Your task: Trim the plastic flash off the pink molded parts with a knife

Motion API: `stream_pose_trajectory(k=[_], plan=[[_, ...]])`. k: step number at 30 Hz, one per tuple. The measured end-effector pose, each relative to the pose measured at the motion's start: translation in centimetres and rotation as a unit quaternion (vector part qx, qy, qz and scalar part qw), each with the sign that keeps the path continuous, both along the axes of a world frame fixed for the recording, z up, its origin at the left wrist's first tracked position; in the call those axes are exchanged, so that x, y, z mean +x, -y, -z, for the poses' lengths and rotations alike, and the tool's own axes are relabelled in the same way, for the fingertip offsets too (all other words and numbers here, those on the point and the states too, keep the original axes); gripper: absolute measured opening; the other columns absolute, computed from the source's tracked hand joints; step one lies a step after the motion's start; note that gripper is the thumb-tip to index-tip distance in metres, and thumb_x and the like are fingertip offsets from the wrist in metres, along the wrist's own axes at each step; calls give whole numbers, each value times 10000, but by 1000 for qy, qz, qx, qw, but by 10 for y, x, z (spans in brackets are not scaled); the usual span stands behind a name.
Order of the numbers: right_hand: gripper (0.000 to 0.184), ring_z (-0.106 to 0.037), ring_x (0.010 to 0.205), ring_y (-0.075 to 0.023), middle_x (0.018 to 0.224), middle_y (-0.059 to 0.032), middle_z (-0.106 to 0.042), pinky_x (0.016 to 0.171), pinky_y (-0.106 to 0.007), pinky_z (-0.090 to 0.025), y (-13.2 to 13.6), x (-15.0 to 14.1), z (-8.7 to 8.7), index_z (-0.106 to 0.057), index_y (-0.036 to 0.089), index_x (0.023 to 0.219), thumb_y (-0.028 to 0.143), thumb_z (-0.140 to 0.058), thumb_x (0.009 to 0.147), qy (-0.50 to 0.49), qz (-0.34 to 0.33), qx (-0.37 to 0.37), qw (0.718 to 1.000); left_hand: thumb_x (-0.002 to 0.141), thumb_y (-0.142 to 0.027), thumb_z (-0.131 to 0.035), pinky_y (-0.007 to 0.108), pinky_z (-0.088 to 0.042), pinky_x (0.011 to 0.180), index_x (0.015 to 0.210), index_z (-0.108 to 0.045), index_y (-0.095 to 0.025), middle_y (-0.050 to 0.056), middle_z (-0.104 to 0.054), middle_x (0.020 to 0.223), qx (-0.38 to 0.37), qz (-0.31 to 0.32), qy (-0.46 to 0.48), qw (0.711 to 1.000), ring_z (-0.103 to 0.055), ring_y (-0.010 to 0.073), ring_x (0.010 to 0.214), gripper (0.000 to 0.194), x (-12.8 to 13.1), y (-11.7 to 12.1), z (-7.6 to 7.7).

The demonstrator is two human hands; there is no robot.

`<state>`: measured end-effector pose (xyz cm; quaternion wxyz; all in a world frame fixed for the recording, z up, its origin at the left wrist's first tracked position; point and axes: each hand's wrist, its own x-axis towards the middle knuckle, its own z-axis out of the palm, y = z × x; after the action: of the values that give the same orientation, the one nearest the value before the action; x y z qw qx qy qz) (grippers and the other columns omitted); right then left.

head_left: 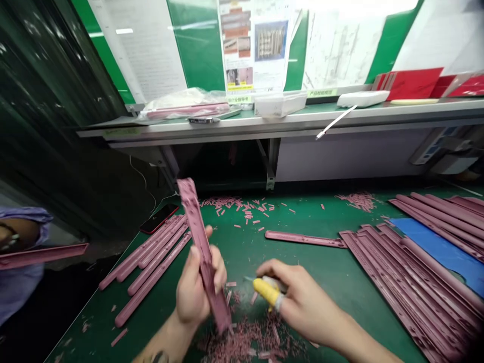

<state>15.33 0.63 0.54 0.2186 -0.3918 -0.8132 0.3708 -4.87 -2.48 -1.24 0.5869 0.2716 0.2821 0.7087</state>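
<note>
My left hand point(198, 287) is wrapped around a long pink plastic strip point(204, 242), which stands tilted above the bench with its ribbed, hollow side showing. To the right of the strip, apart from it, my right hand point(298, 292) is closed on a small knife point(248, 278). Only its thin pale tip shows clearly; the rest is blurred or hidden in the fingers. A yellow finger cot point(266, 291) covers the thumb of that hand. Beneath both hands lies a heap of pink shavings point(249, 340).
Finished-looking pink strips point(159, 272) lie at left beside a phone point(159, 218). More strips point(412, 292) are stacked at right near a blue sheet point(423, 242). Pink offcuts point(245, 205) scatter at the back, below a shelf point(295, 118). Another person's arm point(22, 229) is at far left.
</note>
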Motion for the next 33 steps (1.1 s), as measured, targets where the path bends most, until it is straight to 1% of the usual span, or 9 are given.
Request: stream_pose_trajectory(k=[3,5,8,15,21,25,29,31,33], plan=[[156,-617,773,-166,878,-27,-699,682,-251,-419,5,-29,17,-655,213,955,185,-535,859,16,-16,55,998,885,-430,-554,211,-391,481,1288,-519,-283,-23,-500,698,155,-90,-99,979,-440,83,511,430,-4,-25,-23],[218,-625,783,-177,873,-31,-704,696,-259,-422,3,-42,24,-659,209,975,121,-528,824,22,-14,90,996,865,-443,-580,228,-383,492,1246,-570,-260,-16,-496,695,203,-111,-145,962,-421,91,524,423,-1,-33,-32],[257,-626,766,-175,846,-28,-704,682,-253,-418,-2,-47,27,-664,207,953,75,-517,789,28,-23,124,992,839,-450,-614,245,-377,495,1195,-624,-260,-10,-500,671,237,-137,-197,941,-410,103,531,404,5,-32,-32],[260,-616,745,-186,793,-42,-688,684,-260,-420,-6,-47,19,-684,190,872,41,-521,734,61,12,149,987,838,-447,-617,266,-364,540,1197,-631,-277,-13,-448,655,266,-89,-248,927,-396,113,579,397,7,-21,-21],[290,-613,802,-181,877,-50,-686,728,-267,-440,-7,-37,18,-687,191,987,67,-516,788,-11,11,153,988,804,-503,-636,254,-342,510,1179,-642,-331,-26,-427,602,262,-48,-217,939,-369,107,529,412,3,-13,-44],[246,-582,655,-119,784,1,-664,628,-217,-436,-5,-28,16,-648,194,984,108,-452,863,-142,49,70,986,790,-534,-636,254,-348,504,1157,-650,-343,-22,-453,601,263,-62,-182,945,-366,111,519,414,-3,-9,-55],[141,-541,653,-111,798,12,-634,594,-211,-431,-1,-40,15,-652,209,958,238,-536,882,-172,36,-14,984,801,-533,-622,249,-347,504,1180,-617,-356,-30,-455,615,255,-28,-151,955,-362,105,500,418,-6,-8,-62],[142,-551,680,-114,826,6,-638,606,-213,-441,2,-49,16,-671,218,943,305,-585,872,-171,22,-16,985,808,-527,-617,242,-352,491,1184,-602,-354,-38,-449,617,249,-16,-123,960,-358,98,481,414,-6,-11,-67],[151,-587,755,-126,902,-14,-654,647,-218,-464,4,-56,18,-671,221,955,323,-602,867,-197,28,7,980,817,-506,-616,225,-356,468,1168,-603,-326,-45,-440,618,227,-44,-81,969,-353,87,466,394,-7,-19,-70]])
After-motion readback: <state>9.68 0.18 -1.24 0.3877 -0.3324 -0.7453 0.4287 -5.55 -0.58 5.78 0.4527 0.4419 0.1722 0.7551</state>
